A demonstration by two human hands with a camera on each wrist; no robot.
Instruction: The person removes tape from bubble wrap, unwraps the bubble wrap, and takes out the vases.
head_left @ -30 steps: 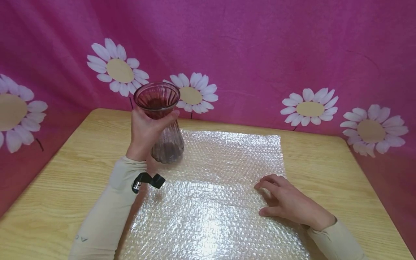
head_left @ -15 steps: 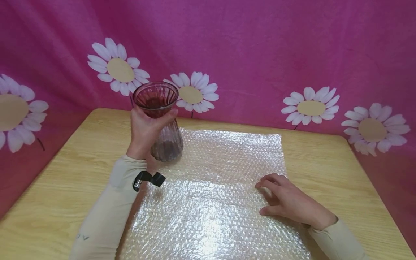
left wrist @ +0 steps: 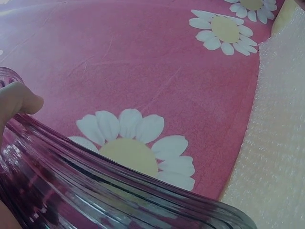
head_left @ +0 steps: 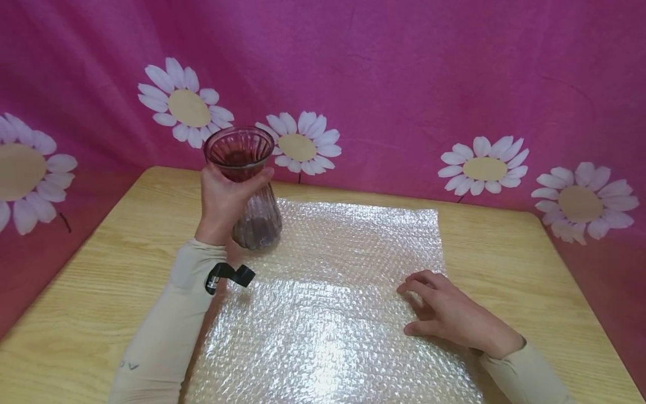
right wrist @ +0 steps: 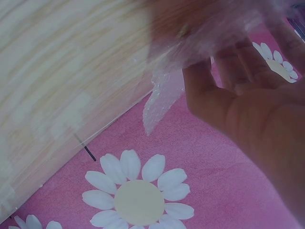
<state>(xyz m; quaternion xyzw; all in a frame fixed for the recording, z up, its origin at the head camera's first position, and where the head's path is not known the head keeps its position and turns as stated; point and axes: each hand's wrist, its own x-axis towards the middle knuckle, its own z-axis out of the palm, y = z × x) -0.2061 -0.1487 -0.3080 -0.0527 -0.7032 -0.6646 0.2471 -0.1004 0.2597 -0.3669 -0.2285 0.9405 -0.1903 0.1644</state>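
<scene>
A ribbed glass vase (head_left: 258, 221), purple-pink at the flared top and greyer toward the base, is in my left hand (head_left: 224, 196). The thumb and fingers grip it round the neck, just under the rim. Its base is over the far left part of a sheet of bubble wrap (head_left: 328, 241); whether it touches the sheet I cannot tell. In the left wrist view the vase (left wrist: 109, 186) crosses the lower left, with the thumb on its neck. My right hand (head_left: 449, 311) rests on the wrap's right side, fingers loosely bent and spread from the thumb. Its fingertips meet the wrap (right wrist: 162, 102) in the right wrist view.
A wood-grain table (head_left: 525, 280) carries the sheet. Behind and along the sides hangs a pink cloth (head_left: 383, 84) printed with large white daisies. A black strap with a small block (head_left: 229, 276) is on the left wrist.
The vase and my left hand have shifted very slightly to the left. My right hand and the bubble wrap look unmoved.
</scene>
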